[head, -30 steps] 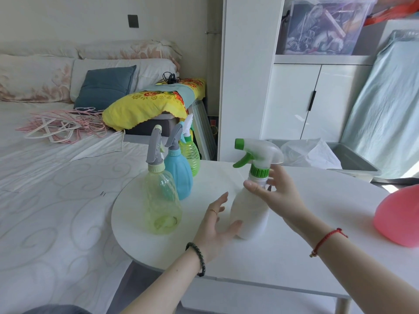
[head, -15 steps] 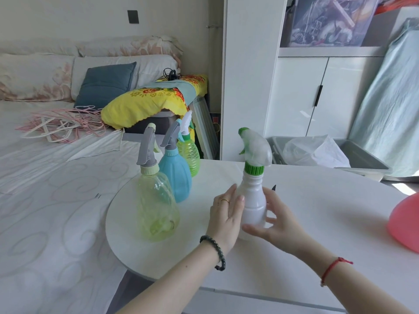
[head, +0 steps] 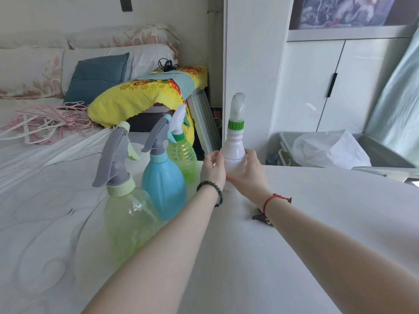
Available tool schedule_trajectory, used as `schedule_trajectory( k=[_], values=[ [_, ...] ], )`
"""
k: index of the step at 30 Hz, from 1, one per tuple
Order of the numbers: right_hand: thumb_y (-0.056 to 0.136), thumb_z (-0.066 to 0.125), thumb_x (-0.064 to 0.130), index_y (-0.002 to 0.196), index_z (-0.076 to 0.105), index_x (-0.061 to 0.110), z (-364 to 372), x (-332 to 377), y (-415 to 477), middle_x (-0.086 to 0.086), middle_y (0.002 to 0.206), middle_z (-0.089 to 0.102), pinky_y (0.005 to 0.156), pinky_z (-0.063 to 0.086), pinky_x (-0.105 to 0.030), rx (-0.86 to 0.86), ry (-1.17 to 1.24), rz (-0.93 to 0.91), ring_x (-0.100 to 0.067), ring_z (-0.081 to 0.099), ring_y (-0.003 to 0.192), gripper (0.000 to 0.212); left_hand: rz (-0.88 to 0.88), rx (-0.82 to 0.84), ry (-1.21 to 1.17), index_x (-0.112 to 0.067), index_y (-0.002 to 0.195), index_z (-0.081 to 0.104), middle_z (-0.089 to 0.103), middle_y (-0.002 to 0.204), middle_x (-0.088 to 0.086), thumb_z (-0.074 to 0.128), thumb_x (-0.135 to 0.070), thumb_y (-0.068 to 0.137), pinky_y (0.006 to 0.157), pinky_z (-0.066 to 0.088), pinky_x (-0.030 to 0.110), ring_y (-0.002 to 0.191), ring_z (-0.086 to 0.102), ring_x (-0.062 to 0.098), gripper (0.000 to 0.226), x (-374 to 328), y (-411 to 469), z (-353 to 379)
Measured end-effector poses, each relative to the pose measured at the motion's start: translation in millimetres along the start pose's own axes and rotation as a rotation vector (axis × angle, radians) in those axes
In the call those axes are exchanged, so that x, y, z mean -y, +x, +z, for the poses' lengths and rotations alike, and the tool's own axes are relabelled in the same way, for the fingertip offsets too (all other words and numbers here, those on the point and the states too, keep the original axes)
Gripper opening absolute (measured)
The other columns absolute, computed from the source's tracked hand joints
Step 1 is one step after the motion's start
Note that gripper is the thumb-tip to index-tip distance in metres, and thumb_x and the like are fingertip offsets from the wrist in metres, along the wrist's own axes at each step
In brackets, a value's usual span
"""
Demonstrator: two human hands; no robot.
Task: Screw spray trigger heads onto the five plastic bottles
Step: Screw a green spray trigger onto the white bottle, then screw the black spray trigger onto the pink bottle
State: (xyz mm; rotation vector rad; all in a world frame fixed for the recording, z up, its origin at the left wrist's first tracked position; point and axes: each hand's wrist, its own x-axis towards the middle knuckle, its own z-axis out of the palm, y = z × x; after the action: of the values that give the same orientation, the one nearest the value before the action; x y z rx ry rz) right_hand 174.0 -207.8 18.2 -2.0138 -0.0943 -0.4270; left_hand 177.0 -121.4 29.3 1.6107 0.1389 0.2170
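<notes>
While gripping the white bottle (head: 233,155) from both sides: left hand (head: 213,167) wrapped on its left flank, fingers curled closed against plastic; right hand (head: 248,171) cupped round the lower right side, also closed on it. Bottle upright, near the far edge of the white round table (head: 306,223), base hidden behind the hands, so cannot tell if resting or lifted. Green collar (head: 235,124) seated on the neck, white trigger head (head: 237,106) above it, seen end-on.

Just left, in a row running toward the camera: green bottle (head: 182,155) with white-and-green trigger, blue bottle (head: 164,189) with grey trigger, pale yellow-green clear bottle (head: 127,223) with grey trigger. All three capped and upright, close together, blue overlapping its neighbours in view.

Progress estimate: four heads look fitted, white one probably being set down or finished. Fifth bottle not visible; likely one left.

Small dark clip (head: 260,216) on the table by the right wrist. Beyond: bed (head: 34,177) at left with pink hangers (head: 45,123), blue cushion (head: 95,78), yellow floral cloth (head: 140,96). White cabinet (head: 317,87) ahead, grey bin (head: 385,155) with plastic bag at right.
</notes>
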Motion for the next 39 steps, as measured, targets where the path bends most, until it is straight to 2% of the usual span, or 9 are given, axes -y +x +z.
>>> schedule_trajectory(
  k=[5,10,14,18,22,28,32,37,39],
  values=[
    [0.063,0.076,0.038,0.120,0.039,0.013,12,-10,15,-0.002,0.106,0.048,0.074,0.038,-0.027,0.000,-0.052,-0.028,-0.018,0.050,0.094,0.072,0.081,-0.016,-0.015,-0.015,0.130,0.041,0.052,0.131,0.007,0.038,-0.025,0.094,0.085,0.037,0.025,0.101,0.048,0.015,0.038,15,16,1],
    [0.071,0.074,0.029,0.142,0.013,0.010,-7,-14,12,-0.011,0.145,0.032,0.103,0.029,-0.033,0.209,-0.254,-0.025,-0.026,0.030,0.133,0.096,0.037,-0.078,0.005,-0.018,0.139,0.030,0.041,0.143,0.006,0.034,-0.031,0.095,0.093,0.032,0.026,0.128,0.042,0.025,0.045,16,13,4],
    [0.077,0.062,0.041,0.140,0.022,0.020,-45,-23,-25,-0.007,0.146,0.031,0.109,0.023,-0.040,0.170,-0.503,-0.017,-0.028,0.028,0.134,0.078,0.026,-0.104,-0.009,-0.015,0.140,0.026,0.036,0.147,0.005,0.034,-0.029,0.095,0.096,0.028,0.023,0.132,0.036,0.021,0.047,21,-13,2],
    [0.084,0.042,0.050,0.128,0.039,0.025,-62,-36,-79,-0.003,0.126,0.051,0.113,0.008,-0.044,0.271,-0.763,0.054,-0.027,0.041,0.122,0.050,-0.022,-0.073,-0.019,-0.011,0.140,0.024,0.039,0.144,0.008,0.036,-0.027,0.095,0.091,0.027,0.022,0.131,0.038,0.022,0.049,25,-54,-2],
    [0.087,0.039,0.054,0.115,0.046,0.018,-84,-31,-106,-0.003,0.111,0.052,0.089,0.030,-0.035,0.261,-0.850,0.018,-0.025,0.049,0.104,0.046,-0.028,0.011,-0.030,-0.016,0.138,0.028,0.045,0.134,0.005,0.037,-0.029,0.094,0.090,0.025,0.021,0.130,0.038,0.018,0.047,18,-97,-5],
    [0.075,0.063,0.048,0.113,0.043,0.016,-133,-18,-154,-0.004,0.112,0.047,0.071,0.033,-0.030,0.453,-0.682,0.088,-0.022,0.049,0.090,0.054,0.010,0.152,-0.019,-0.009,0.135,0.032,0.038,0.145,0.010,0.038,-0.022,0.094,0.096,0.025,0.020,0.131,0.037,0.018,0.043,-1,-139,8],
    [0.077,0.063,0.041,0.116,0.048,0.016,-191,14,-169,-0.002,0.103,0.057,0.074,0.040,-0.025,0.239,-0.470,0.088,-0.019,0.054,0.093,0.049,0.057,0.241,-0.003,-0.011,0.133,0.036,0.040,0.142,0.010,0.039,-0.022,0.094,0.097,0.027,0.022,0.128,0.041,0.019,0.040,-18,-160,37],
    [0.084,0.055,0.042,0.099,0.057,0.012,-314,81,-157,0.003,0.072,0.065,0.051,0.039,-0.025,-0.007,-0.086,0.135,-0.010,0.046,0.051,0.034,0.144,0.438,0.038,-0.018,0.135,0.032,0.040,0.142,0.006,0.044,-0.027,0.092,0.094,0.027,0.023,0.118,0.041,0.010,0.045,-39,-183,90],
    [0.087,0.049,0.040,0.101,0.062,0.005,-363,102,-147,-0.005,0.078,0.065,0.043,0.039,-0.018,-0.070,-0.026,0.153,-0.009,0.046,0.044,0.039,0.170,0.580,0.097,-0.023,0.137,0.028,0.036,0.145,0.004,0.050,-0.032,0.089,0.097,0.028,0.024,0.127,0.037,0.012,0.054,-44,-195,119]
  ],
)
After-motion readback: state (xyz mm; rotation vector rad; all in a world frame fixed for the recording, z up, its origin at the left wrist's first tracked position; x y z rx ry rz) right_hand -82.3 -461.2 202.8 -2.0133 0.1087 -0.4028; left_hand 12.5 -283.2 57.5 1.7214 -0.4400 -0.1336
